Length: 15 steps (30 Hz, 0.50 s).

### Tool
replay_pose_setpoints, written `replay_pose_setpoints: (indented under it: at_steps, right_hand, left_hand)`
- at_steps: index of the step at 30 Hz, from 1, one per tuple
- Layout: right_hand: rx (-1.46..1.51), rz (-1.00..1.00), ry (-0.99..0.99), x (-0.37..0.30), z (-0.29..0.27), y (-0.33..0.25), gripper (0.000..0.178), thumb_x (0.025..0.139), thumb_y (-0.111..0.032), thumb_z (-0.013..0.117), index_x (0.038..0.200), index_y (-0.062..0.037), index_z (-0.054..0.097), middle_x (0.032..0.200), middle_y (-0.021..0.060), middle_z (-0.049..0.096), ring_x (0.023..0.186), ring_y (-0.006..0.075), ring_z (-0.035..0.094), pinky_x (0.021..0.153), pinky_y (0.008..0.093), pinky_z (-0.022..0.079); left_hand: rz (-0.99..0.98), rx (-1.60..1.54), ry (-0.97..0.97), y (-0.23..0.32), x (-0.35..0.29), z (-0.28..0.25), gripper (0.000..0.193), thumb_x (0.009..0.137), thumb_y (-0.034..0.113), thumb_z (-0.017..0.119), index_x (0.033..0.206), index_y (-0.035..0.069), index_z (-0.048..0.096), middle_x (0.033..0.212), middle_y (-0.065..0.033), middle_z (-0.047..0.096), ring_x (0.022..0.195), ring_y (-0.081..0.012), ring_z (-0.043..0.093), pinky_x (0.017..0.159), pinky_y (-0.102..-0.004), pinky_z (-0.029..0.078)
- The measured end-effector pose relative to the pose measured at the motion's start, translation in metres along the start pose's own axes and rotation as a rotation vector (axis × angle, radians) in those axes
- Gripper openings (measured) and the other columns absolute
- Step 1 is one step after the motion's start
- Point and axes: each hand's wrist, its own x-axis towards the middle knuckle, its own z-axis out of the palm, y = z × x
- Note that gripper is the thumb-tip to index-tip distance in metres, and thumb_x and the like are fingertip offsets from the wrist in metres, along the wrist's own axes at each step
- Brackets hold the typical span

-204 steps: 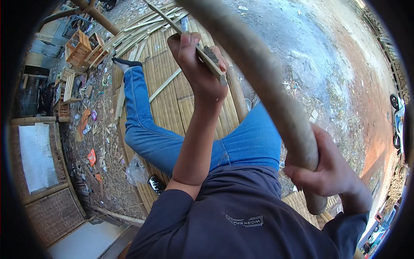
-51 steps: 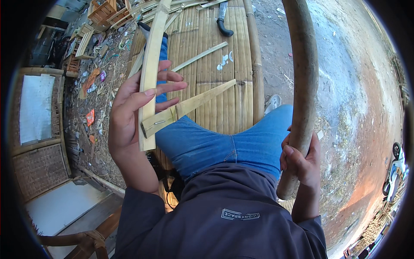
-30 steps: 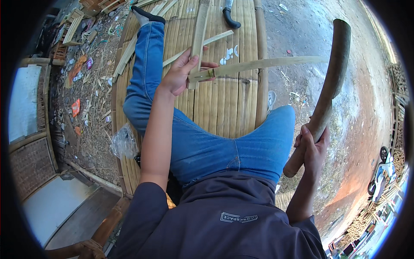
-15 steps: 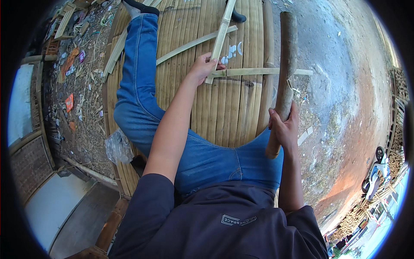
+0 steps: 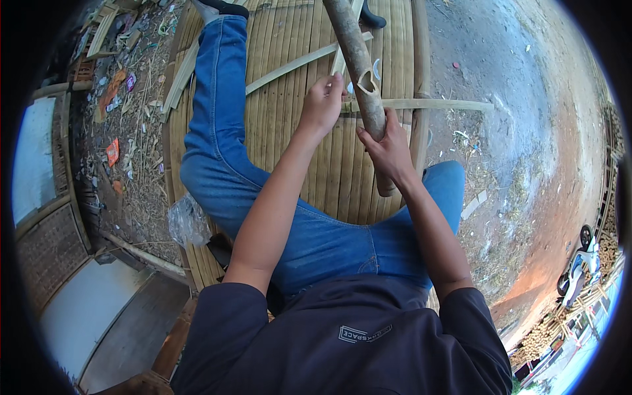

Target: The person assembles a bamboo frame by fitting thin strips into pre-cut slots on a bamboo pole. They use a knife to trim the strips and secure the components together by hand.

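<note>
My right hand (image 5: 388,150) is wrapped round a thick round bamboo pole (image 5: 354,49) near its lower end. The pole slants up and to the left, and a notch cut in its side shows above the hand. My left hand (image 5: 321,105) is closed at the near end of a pale flat bamboo strip (image 5: 339,62), just left of the pole. The pole hides part of that strip. Beneath the pole another flat strip (image 5: 438,104) lies crosswise, sticking out past the platform's right edge. A third strip (image 5: 289,68) lies slanted farther left.
I sit on a slatted bamboo platform (image 5: 322,178). A dark curved object (image 5: 373,18) lies at its far end. Longer strips (image 5: 183,78) rest along the left edge, and a clear plastic bag (image 5: 189,222) is by my left thigh. A motorbike (image 5: 579,266) stands far right.
My right hand has swung the pole left and forward, from beside the platform to above the strips. My left hand stays at the strip's end and has turned slightly.
</note>
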Motion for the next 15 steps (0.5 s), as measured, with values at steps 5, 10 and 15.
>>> replay_pose_setpoints:
  at_steps: [5, 10, 15]
  right_hand:
    - [-0.006, -0.167, -0.190, 0.007, 0.025, -0.016, 0.051, 0.084, -0.024, 0.067, 0.122, 0.0038, 0.047, 0.106, 0.0270, 0.063, 0.101, 0.0411, 0.060, 0.087, 0.0466, 0.047]
    - [-0.466, -0.414, -0.012, 0.047, 0.003, 0.004, 0.053, 0.088, -0.025, 0.059, 0.136, -0.0077, 0.045, 0.117, 0.0158, 0.060, 0.112, 0.0328, 0.054, 0.092, 0.0417, 0.044]
    - [-0.730, -0.504, -0.069, 0.083, 0.007, -0.002, 0.084, 0.071, -0.020, 0.071, 0.147, -0.0207, 0.035, 0.132, 0.0148, 0.049, 0.122, 0.0335, 0.047, 0.094, 0.0491, 0.041]
  left_hand:
    - [0.123, -0.216, 0.014, -0.011, -0.026, 0.002, 0.032, 0.096, 0.025, 0.058, 0.111, -0.002, 0.049, 0.093, -0.0106, 0.062, 0.081, -0.0174, 0.064, 0.074, -0.0321, 0.052]
    - [0.017, -0.348, 0.064, 0.015, -0.007, -0.044, 0.023, 0.098, 0.024, 0.056, 0.103, 0.002, 0.050, 0.086, -0.0071, 0.060, 0.072, -0.0163, 0.063, 0.065, -0.0322, 0.055]
    - [0.103, -0.357, 0.114, 0.039, 0.000, -0.070, 0.021, 0.094, 0.021, 0.064, 0.096, 0.004, 0.052, 0.077, -0.0049, 0.058, 0.065, -0.0141, 0.061, 0.056, -0.0301, 0.054]
